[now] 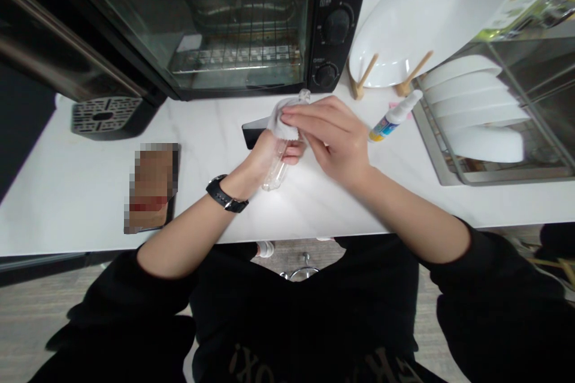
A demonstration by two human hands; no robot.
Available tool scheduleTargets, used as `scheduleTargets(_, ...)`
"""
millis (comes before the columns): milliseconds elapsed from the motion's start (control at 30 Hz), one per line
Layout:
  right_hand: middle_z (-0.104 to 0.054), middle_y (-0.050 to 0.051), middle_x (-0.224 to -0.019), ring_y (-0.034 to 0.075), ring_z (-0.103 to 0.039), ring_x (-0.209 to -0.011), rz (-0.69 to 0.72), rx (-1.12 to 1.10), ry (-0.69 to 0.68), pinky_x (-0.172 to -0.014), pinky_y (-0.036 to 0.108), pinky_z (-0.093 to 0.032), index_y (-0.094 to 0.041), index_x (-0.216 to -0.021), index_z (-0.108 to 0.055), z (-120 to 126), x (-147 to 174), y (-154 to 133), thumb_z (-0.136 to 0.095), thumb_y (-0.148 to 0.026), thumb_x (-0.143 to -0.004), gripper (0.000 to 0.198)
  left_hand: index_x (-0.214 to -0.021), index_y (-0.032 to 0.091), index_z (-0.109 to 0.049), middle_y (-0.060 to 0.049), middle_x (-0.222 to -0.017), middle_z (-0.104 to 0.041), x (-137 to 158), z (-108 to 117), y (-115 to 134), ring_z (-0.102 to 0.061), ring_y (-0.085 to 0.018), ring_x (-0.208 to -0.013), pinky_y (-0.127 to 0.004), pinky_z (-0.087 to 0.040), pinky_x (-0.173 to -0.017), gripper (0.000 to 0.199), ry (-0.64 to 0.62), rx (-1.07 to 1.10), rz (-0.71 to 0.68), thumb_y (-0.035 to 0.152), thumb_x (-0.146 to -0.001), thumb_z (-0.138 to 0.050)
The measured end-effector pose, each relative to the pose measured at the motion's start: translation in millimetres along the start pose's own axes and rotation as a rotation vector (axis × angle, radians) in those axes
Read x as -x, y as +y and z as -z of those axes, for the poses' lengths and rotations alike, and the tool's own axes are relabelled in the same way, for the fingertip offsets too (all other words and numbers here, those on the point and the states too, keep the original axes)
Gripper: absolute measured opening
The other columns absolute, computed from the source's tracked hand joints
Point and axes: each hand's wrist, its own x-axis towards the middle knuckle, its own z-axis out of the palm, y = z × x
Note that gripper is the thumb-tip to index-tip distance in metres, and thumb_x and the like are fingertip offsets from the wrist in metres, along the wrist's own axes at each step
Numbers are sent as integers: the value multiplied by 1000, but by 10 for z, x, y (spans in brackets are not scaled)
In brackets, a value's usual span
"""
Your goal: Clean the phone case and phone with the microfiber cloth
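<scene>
Black clothing (305,317) fills the foreground, its pale lettering (251,365) only partly legible. Beyond it, a clear bottle (275,176) tilts over the white countertop (314,209), between both hands; whether its base touches the surface, I cannot tell. The left hand (268,149), with a black watch (224,194) at the wrist, curls its fingers around the bottle; the right hand (339,134), fingers close together, presses a white cloth (283,125) to its upper part. Just to the right is a spray bottle (395,118) (blue-and-yellow label, print too small to read). Behind, a black oven (193,30) reads "Midea" above its knobs (336,27); farther right, white bowls (483,142) sit in a rack (516,178)
</scene>
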Motion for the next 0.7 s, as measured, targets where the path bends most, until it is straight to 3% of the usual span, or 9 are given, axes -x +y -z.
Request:
scheduleTargets(133, -84, 2, -135, 27, -79, -119, -109, 21, 21, -104, 50, -69, -42, -146, -73, 56, -10, 45, -53, -25, -113, 42, -73, 18, -50, 4, -63, -48, 10, -98, -2, -35, -3, -40, -12, -19, -37, 34, -20, -68, -7, 16, -107, -49)
scheduleTargets(367, -86, 1, -131, 25, -81, -116, -93, 48, 39, -100, 48, -69, -46, -146, -72, 58, -28, 23, -55, -22, -112, 44, -73, 17, -51, 3, -65, -52, 29, -126, 16, -35, -2, -41, -11, -18, -37, 33, -8, -61, -7, 15, -106, -49)
scheduleTargets(600, -85, 2, -133, 25, -80, -119, -50, -71, -28, -99, 49, -68, -40, -147, -72, 12, 0, 38, -56, -19, -112, 44, -72, 21, -50, 6, -55, -44, -10, -36, -37, -36, -4, -42, -14, -24, -39, 36, 35, -11, -56, 10, -107, -49)
scheduleTargets(700, -85, 3, -134, 22, -79, -121, 24, -142, -80, -102, 48, -67, -35, -150, -71, -35, 22, -2, -58, -17, -112, 43, -82, 25, -60, 5, -57, -52, -65, 62, -77, -43, -7, -49, -17, -33, -42, 31, 23, 44, -157, 13, -109, -49)
